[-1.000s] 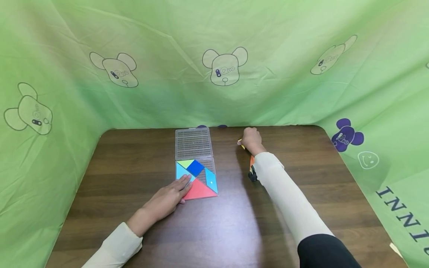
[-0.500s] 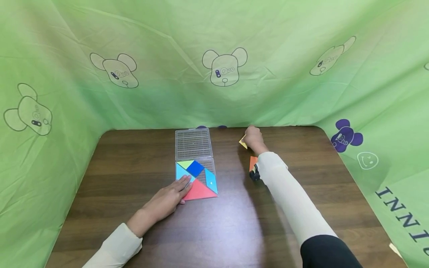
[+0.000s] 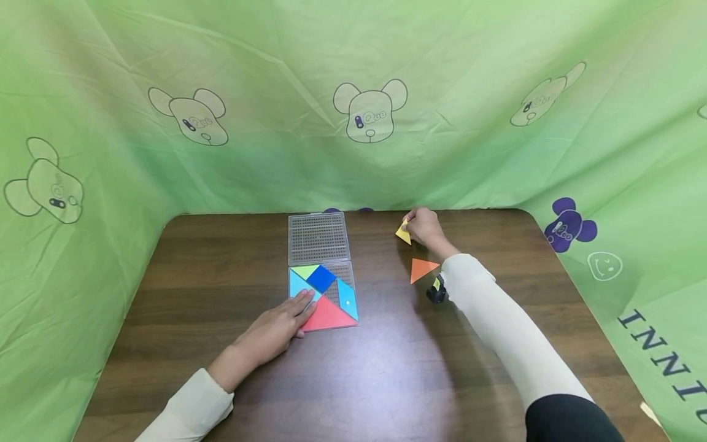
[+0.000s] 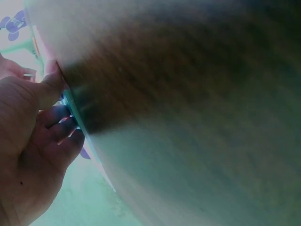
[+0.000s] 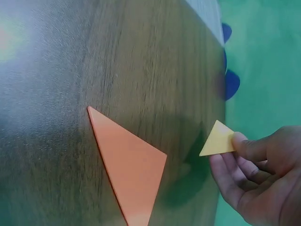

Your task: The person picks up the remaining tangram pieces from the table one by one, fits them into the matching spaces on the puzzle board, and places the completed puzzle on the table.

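Over a brown wood-grain table (image 3: 232,258), an outstretched right hand (image 3: 424,227) pinches a flat yellow triangle (image 5: 218,140); the left hand (image 3: 274,331), fingers extended, rests across a flat red triangle (image 3: 330,315).

In the head view, the left hand (image 3: 273,331) hides a part of the light-blue triangle (image 3: 296,286) and one corner of the red triangle (image 3: 330,315) from us. In the right wrist view, the right hand (image 5: 273,181) covers a part of the yellow piece (image 5: 218,140) with its thumb (image 5: 254,149), and the bottom edge cuts off one end of the orange triangle (image 5: 133,165). In the left wrist view, the table (image 4: 197,103) is so blurred that we cannot follow its grain.
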The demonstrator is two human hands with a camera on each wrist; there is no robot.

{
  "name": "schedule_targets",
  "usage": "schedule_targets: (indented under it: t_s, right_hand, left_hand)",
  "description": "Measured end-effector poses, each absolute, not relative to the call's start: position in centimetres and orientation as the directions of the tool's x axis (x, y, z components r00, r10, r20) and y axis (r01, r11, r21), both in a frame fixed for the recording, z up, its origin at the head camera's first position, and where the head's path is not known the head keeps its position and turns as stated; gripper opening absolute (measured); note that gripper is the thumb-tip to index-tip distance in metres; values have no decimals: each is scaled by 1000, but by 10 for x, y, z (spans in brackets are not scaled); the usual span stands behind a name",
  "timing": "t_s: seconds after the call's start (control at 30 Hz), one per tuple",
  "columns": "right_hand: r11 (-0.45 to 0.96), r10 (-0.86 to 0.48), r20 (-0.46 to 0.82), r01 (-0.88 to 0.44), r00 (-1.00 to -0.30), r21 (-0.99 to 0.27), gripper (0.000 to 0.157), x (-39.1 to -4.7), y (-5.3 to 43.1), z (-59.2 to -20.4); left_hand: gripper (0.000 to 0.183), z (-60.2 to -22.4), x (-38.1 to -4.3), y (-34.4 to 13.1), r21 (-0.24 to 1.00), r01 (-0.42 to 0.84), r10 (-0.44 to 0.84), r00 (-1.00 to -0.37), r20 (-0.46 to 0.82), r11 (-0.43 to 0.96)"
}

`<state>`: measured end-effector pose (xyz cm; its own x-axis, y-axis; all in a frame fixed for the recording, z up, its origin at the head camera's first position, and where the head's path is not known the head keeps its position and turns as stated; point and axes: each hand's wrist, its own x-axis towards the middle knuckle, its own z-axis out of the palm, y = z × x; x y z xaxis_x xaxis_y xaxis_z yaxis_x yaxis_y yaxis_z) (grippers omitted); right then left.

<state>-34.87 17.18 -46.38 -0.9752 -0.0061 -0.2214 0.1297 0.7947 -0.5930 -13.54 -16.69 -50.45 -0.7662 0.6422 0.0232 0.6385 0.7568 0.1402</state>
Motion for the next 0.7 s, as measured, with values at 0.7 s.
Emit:
schedule_targets:
  t_s: [0.7]
  right_hand:
    - [461, -79, -293, 226, -953, -858, 30, -329, 160, -434]
  left_hand:
    - [57, -507, -137, -167, 141, 646, 648, -761, 37, 751]
